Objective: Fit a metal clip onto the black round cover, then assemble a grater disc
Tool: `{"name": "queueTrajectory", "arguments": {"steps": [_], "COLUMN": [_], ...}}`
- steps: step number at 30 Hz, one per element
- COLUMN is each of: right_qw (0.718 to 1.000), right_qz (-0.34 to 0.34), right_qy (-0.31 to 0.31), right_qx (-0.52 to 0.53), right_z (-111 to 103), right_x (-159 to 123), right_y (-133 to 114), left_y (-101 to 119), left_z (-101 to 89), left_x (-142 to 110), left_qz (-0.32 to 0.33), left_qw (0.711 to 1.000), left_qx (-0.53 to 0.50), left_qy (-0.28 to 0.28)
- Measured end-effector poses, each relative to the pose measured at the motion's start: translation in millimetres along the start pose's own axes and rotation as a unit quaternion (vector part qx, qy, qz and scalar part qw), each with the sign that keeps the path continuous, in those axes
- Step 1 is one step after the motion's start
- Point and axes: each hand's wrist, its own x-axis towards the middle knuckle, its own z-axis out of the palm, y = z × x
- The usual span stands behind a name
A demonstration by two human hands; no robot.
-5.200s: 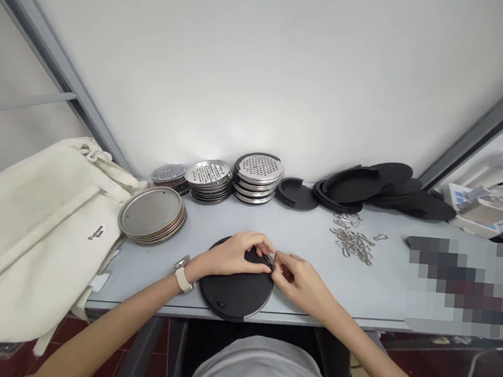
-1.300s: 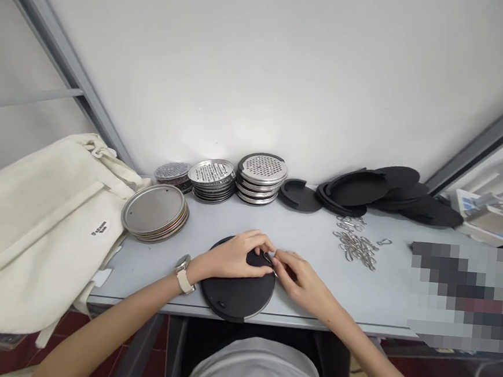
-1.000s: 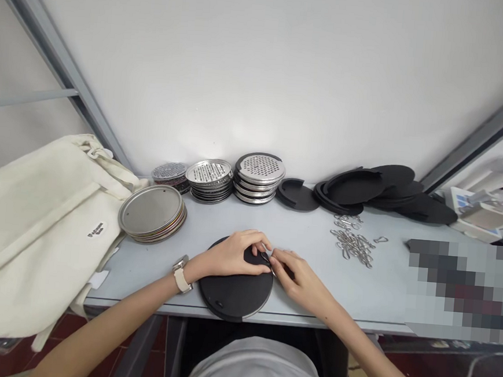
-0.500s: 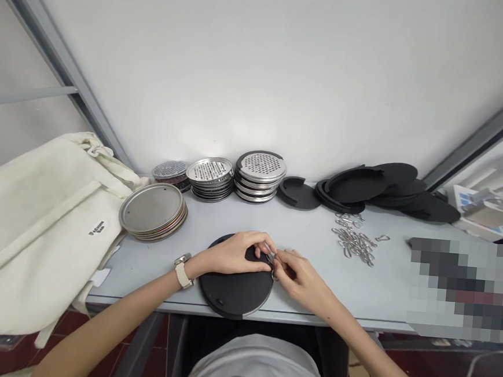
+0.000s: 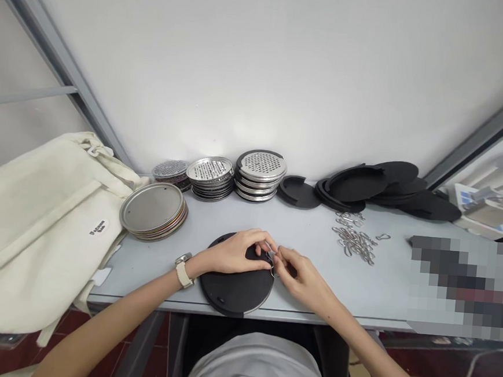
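Note:
A black round disc [image 5: 237,292] with small slots lies at the front edge of the table. My left hand [image 5: 240,251] rests over it, thumb and fingertips closed in at its right rim. There, a small wire snap clip [image 5: 273,271] shows between my two hands. The fingers of my right hand [image 5: 297,273] are pinched on this clip, and the fingertips hide part of it. Whether the clip passes through the disc cannot be made out.
Along the wall stand stacks of round grater plates [image 5: 262,165] and black round holders [image 5: 351,185]. Plain metal discs [image 5: 152,207] are stacked at left beside a cream bag [image 5: 35,224]. Loose snap clips [image 5: 356,243] lie right of my hands. A blurred-out patch covers the far right.
Both hands stay almost in place at the disc's right rim. My right fingers have shifted slightly, and more of the snap clip's loop shows.

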Motion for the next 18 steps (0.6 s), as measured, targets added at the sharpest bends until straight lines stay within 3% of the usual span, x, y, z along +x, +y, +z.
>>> {"name": "queueTrajectory", "arguments": {"steps": [8, 18], "right_qw": [0.999, 1.000], "right_qz": [0.018, 0.010], "right_qy": [0.006, 0.010], "right_qx": [0.044, 0.022], "right_z": [-1.4, 1.0], "right_x": [-1.5, 4.8], "right_y": [-0.2, -3.2], "left_y": [0.0, -0.3], "left_z": [0.5, 1.5], "left_x": [0.7, -0.5], "left_qz": [0.000, -0.006], "left_qw": [1.000, 0.998], "left_qx": [0.000, 0.036], "left_qy": [0.005, 0.051]}}
